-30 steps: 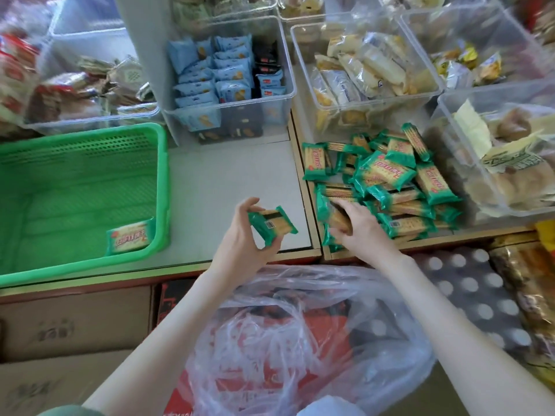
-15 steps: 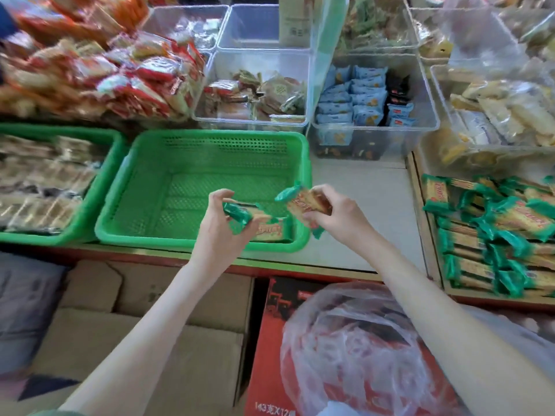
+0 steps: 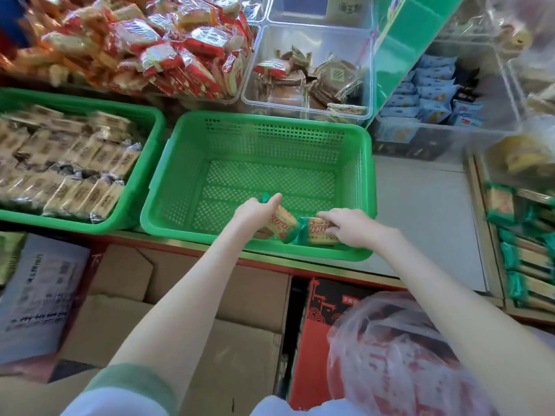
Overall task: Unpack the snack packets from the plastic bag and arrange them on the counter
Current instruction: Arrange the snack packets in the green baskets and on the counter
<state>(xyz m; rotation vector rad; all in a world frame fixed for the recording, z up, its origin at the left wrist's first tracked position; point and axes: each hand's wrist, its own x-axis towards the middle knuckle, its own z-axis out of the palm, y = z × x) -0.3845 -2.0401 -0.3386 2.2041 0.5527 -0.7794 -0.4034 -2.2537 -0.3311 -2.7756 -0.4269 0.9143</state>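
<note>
The left hand [image 3: 258,212] has its fingers curled round a green-ended biscuit packet [image 3: 279,226] and holds it tilted inside the near edge of a green mesh basket [image 3: 180,175]. Just beside it, the right hand [image 3: 353,229] has its fingers bent over a second biscuit packet [image 3: 316,235], gripping it low against the basket's near wall; the two packets sit end to end. Under the right forearm, nearer the person, is the plastic bag [image 3: 390,361]. Beyond bare counter [image 3: 420,223] to the right hand's right lies a heap of green packets [image 3: 522,259]. Left of the left hand, another green basket [image 3: 153,151] holds beige packets [image 3: 60,169].
</note>
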